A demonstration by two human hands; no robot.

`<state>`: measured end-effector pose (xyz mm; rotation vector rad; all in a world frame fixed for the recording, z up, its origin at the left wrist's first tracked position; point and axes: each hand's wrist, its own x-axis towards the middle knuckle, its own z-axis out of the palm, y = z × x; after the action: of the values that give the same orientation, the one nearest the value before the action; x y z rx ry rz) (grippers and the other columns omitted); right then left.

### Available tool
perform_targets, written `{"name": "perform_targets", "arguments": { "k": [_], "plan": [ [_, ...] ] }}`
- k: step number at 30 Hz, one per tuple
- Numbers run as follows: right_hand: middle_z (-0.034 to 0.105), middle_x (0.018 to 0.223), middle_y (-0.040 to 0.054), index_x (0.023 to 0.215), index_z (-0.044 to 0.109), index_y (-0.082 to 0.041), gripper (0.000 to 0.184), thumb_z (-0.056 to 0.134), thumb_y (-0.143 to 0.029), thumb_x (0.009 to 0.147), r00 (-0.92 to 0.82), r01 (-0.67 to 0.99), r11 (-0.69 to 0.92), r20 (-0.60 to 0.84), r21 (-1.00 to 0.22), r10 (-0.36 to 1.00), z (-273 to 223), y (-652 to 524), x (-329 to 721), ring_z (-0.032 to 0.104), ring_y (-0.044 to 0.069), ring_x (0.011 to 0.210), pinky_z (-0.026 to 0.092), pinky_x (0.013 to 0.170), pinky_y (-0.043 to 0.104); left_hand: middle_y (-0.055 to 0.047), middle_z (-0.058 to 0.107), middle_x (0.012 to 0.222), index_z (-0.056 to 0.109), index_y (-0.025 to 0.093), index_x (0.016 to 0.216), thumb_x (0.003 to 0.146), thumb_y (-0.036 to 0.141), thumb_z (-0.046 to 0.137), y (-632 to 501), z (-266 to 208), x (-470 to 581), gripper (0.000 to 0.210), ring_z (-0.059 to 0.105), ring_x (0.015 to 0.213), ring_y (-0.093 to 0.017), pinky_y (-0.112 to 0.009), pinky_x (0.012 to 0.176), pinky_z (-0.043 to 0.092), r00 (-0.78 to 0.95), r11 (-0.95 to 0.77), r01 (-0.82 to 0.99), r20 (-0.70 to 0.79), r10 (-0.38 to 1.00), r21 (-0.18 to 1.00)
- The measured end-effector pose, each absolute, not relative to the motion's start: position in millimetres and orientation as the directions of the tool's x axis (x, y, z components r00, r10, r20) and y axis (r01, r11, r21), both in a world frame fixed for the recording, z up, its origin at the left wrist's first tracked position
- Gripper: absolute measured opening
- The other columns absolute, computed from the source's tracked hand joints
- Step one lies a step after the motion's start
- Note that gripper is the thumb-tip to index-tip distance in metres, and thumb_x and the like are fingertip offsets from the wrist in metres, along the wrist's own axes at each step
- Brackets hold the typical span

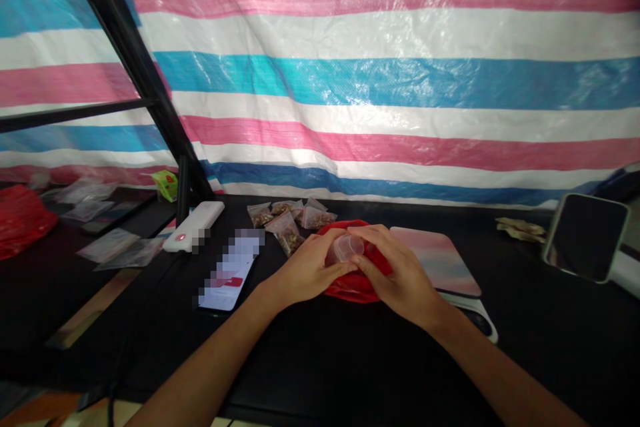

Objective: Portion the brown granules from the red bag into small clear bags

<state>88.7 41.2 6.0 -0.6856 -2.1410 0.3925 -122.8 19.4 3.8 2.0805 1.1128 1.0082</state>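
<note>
Above the black table [320, 360], my left hand [310, 267] and right hand [397, 272] hold what's probably a plastic cup [346, 249].

Pink, white and blue stripes cross the sheet [400, 83] in the upper frame; lower down, a black table [320, 367], red plastic [350, 290] at centre, a lime-green packet [165, 185] at left

Backed by a shiny pink, white and blue striped plastic sheet [380, 83]. Crossed at left by a slanting black metal frame [153, 100], near a bright-green packet [166, 185]. Bearing, on a black table [320, 360], a long white device [193, 225], a lit, black-edged phone [233, 273] just beside, and, far right, a crumpled brown scrap [521, 229] near a dark-faced, white-rimmed rectangular device [585, 238].
</note>
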Motion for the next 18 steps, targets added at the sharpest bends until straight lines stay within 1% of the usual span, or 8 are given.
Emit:
{"name": "perform_targets", "arguments": {
  "k": [3,6,8,10,12,14,16,18],
  "plan": [
    [0.064,0.135,0.0085,0.150,0.049,-0.033,0.050,0.056,-0.021,0.103,-0.457,0.337,0.809,0.668,-0.481,0.587,9.7,38.3,89.2,0.064,0.025,0.122,0.055,0.105,0.042,-0.006,0.072,0.126,0.060,0.025,0.134,0.097,0.046,0.065,19.0,4.4,-121.3,0.043,0.068,0.113,-0.025,-0.038,0.103,0.049,0.312,-0.452,0.406,0.344,0.885,0.794],
    [0.061,0.140,0.0097,0.152,0.047,-0.033,0.052,0.054,-0.019,0.103,-0.366,0.349,0.810,0.727,-0.472,0.581,13.4,37.2,90.8,0.060,0.026,0.127,0.053,0.108,0.045,-0.004,0.075,0.110,0.062,0.023,0.124,0.098,0.045,0.063,21.2,2.5,-121.0,0.034,0.070,0.099,-0.021,-0.034,0.094,0.051,0.180,-0.404,0.400,0.362,0.915,0.823],
    [0.060,0.140,0.0108,0.153,0.046,-0.031,0.052,0.052,-0.019,0.103,-0.347,0.379,0.783,0.708,-0.494,0.615,13.7,39.4,92.2,0.060,0.027,0.128,0.052,0.109,0.048,-0.003,0.074,0.105,0.061,0.023,0.119,0.100,0.044,0.059,23.6,1.0,-122.0,0.029,0.069,0.094,-0.020,-0.032,0.090,0.051,0.057,-0.372,0.406,0.384,0.922,0.834],
    [0.062,0.138,0.0116,0.152,0.045,-0.029,0.051,0.051,-0.019,0.103,-0.378,0.439,0.753,0.659,-0.491,0.650,11.2,43.6,93.2,0.060,0.028,0.126,0.051,0.109,0.050,-0.004,0.073,0.104,0.060,0.022,0.116,0.102,0.044,0.054,26.3,0.2,-124.4,0.026,0.068,0.093,-0.020,-0.033,0.089,0.051,-0.071,-0.346,0.420,0.411,0.909,0.839],
    [0.065,0.134,0.0106,0.145,0.052,-0.026,0.045,0.050,-0.016,0.101,-0.460,0.509,0.750,0.603,-0.423,0.652,6.4,48.3,93.7,0.060,0.029,0.125,0.048,0.111,0.052,-0.005,0.072,0.102,0.059,0.022,0.113,0.104,0.044,0.050,28.7,0.1,-128.2,0.026,0.068,0.093,-0.020,-0.034,0.088,0.050,-0.179,-0.314,0.451,0.429,0.885,0.835],
    [0.069,0.128,0.0090,0.131,0.062,-0.025,0.037,0.050,-0.011,0.099,-0.542,0.562,0.758,0.545,-0.331,0.640,0.9,51.9,93.8,0.057,0.030,0.128,0.045,0.112,0.054,-0.005,0.071,0.096,0.056,0.022,0.107,0.104,0.046,0.049,30.5,0.5,-132.4,0.025,0.068,0.089,-0.022,-0.035,0.085,0.049,-0.246,-0.251,0.499,0.413,0.877,0.829],
    [0.072,0.123,0.0086,0.121,0.066,-0.023,0.033,0.051,-0.008,0.096,-0.583,0.599,0.751,0.491,-0.278,0.647,-3.2,53.9,94.0,0.056,0.031,0.129,0.045,0.112,0.053,-0.004,0.069,0.091,0.052,0.023,0.101,0.104,0.048,0.048,31.5,0.5,-135.6,0.026,0.067,0.086,-0.023,-0.036,0.080,0.048,-0.255,-0.176,0.546,0.362,0.897,0.819],
    [0.072,0.121,0.0096,0.117,0.065,-0.022,0.031,0.054,-0.007,0.092,-0.576,0.631,0.730,0.471,-0.264,0.668,-5.1,54.7,94.2,0.057,0.032,0.128,0.045,0.110,0.053,-0.004,0.068,0.089,0.049,0.024,0.099,0.103,0.049,0.048,31.5,-0.5,-136.4,0.026,0.067,0.085,-0.024,-0.036,0.077,0.048,-0.202,-0.139,0.591,0.313,0.928,0.795]
  ]
}}
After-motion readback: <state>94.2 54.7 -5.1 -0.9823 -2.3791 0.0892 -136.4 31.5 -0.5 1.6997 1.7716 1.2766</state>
